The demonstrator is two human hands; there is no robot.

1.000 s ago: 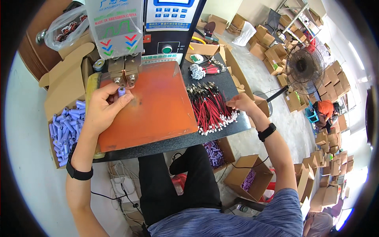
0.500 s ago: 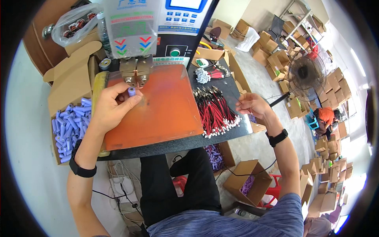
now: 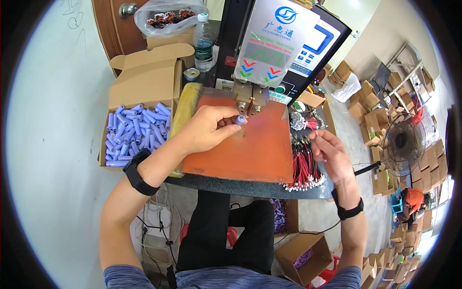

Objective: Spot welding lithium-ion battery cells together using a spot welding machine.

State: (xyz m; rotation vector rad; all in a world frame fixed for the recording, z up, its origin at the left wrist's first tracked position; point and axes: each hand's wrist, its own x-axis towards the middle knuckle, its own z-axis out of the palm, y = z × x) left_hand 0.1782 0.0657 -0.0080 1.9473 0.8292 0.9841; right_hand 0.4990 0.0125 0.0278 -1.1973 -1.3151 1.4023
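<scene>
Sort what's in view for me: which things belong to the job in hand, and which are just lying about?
Seemingly in use:
purple cylinder, in the left hand
machine above it
orange board
red-and-black leads, one apparently in the right hand
open box of cylinders

Seemingly just about:
water bottle
fan
plastic bag

Clear bottle [image 3: 203, 45] near a plastic bag [image 3: 166, 6], black fan [image 3: 405, 143] at right
</scene>
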